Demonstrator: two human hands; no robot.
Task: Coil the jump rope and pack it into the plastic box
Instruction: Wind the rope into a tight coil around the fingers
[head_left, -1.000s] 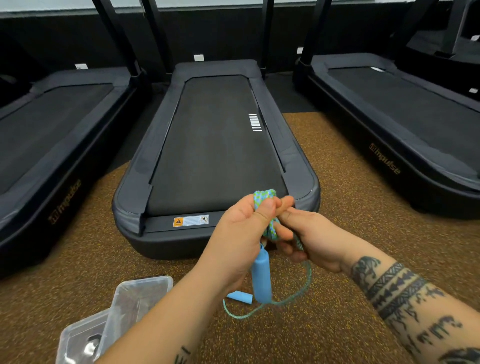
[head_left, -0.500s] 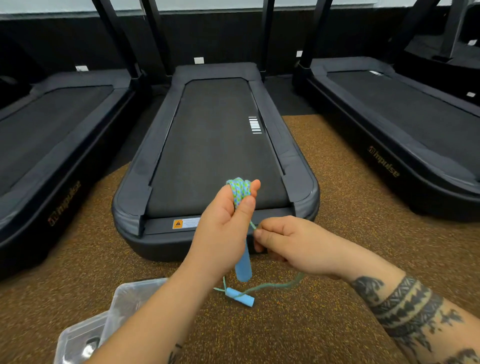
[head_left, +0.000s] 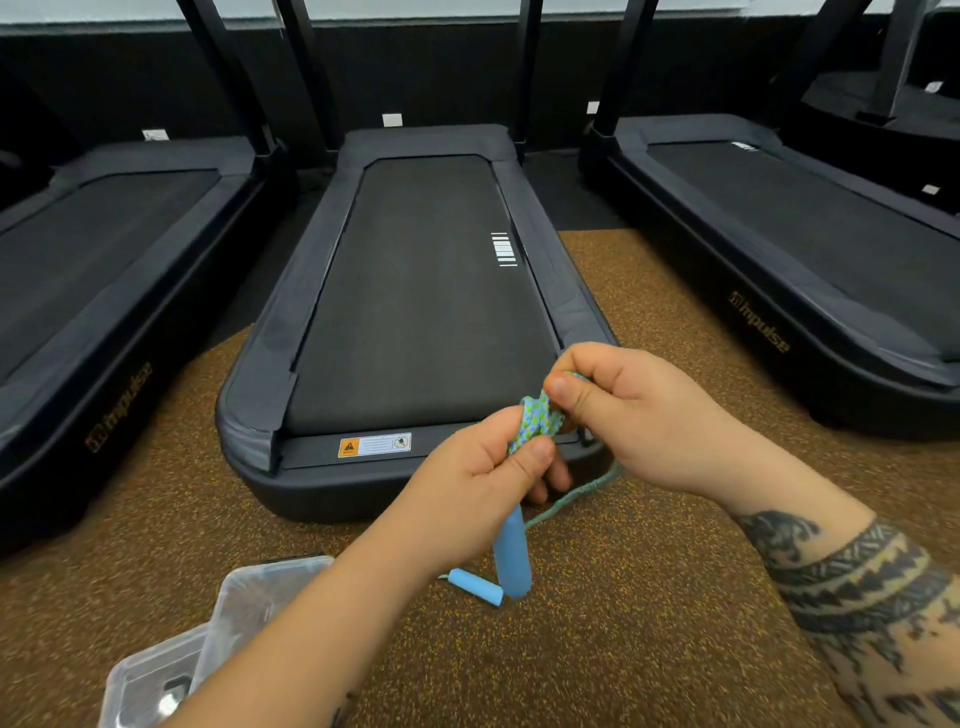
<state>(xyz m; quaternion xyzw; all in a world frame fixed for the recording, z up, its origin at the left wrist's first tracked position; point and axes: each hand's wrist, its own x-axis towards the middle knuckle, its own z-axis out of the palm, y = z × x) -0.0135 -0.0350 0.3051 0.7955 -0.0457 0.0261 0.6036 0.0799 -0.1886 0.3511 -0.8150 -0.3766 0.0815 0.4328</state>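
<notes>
My left hand (head_left: 478, 483) grips a bundle of green-and-blue jump rope coils (head_left: 537, 423), and one light-blue handle (head_left: 511, 556) hangs straight down below the fist. My right hand (head_left: 628, 415) pinches the rope at the top of the bundle, thumb pressed on the coils. A loose strand (head_left: 576, 493) sags from the right hand toward the floor. The other blue handle (head_left: 475, 586) lies on the brown speckled floor. The clear plastic box (head_left: 156, 675) and its lid (head_left: 260, 592) sit at the lower left, partly hidden by my left forearm.
A black treadmill (head_left: 415, 312) stands straight ahead, its rear end just beyond my hands. Two more treadmills flank it, a left one (head_left: 104, 270) and a right one (head_left: 805, 249). Brown rubber flooring (head_left: 597, 649) lies under my hands.
My right hand rose from below the bundle to its top, carrying the strand up and over the coils. The loose length on the floor has shortened. The left hand shifted slightly right.
</notes>
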